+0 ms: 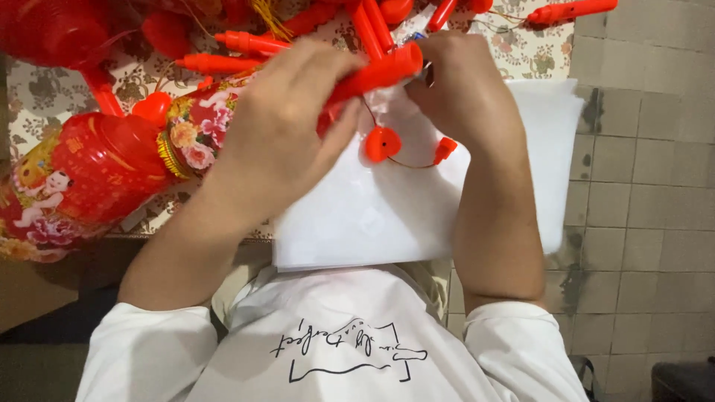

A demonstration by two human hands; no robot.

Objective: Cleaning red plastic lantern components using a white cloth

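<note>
Reaching forward over a white sheet stack (417,208) on the floral table (45,89), both forearms angled inward. Beside them lay a red lantern (89,179). The left hand (287,126) curled shut around a red plastic stick (376,73); the right hand (462,89) pinched its tip, fingers closed. A red cap (383,143) dangled below.

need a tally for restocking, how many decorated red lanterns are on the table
2. One large red lantern lies at the left table edge; a floral lantern lies partly under the left hand. The blurred red pile at top left may hide more.
</note>
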